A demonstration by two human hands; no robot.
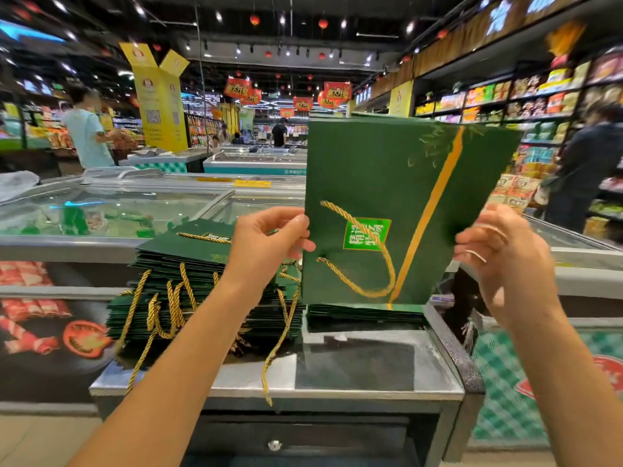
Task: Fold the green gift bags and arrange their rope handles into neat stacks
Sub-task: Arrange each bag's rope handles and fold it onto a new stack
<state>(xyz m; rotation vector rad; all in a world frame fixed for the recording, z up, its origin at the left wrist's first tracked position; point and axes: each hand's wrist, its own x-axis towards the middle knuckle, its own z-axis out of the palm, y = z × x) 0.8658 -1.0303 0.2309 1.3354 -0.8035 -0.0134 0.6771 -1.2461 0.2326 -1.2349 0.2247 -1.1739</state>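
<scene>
Gift bag (pixel 387 183) flat, upright, bottom edge on stack (pixel 367 315) on table (pixel 337 375), likely for squaring. Left grip (pixel 269 244) pinches left edge; right grip (pixel 499 251) at right edge, blurred, hold unclear. Rope handle (pixel 365 252) loose across front.

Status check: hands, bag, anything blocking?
Left hand pinches green gift bag left edge, bag upright. Right hand blurred at right edge, grip unclear. Rope handles dangle off left stack.

Red hanging banners (pixel 337 91) carry yellow characters that read "大开业". The light-green square label (pixel 367 233) on the green gift bag (pixel 371 170) bears white Chinese characters, turned sideways and too blurred to read. The yellow pillar (pixel 161 109) shows QR codes; its small print is illegible.
</scene>
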